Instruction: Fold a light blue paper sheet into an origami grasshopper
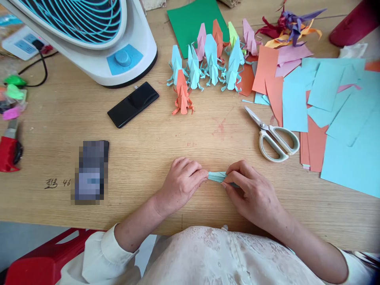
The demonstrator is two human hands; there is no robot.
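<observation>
Here, the left hand (182,184) pinches one end of a folded light-blue paper strip (216,176) near the front edge of the table (133,154), and the right hand (255,194) grips the other end, partly hiding it. Scissors (263,126) lie just beyond the right hand, between it and some cut blue and orange sheets (352,158). Farther back, an orange folded figure (182,95) stands before four blue figures (211,57), a black phone (133,104) near them and a white fan (142,43) behind the phone.
</observation>
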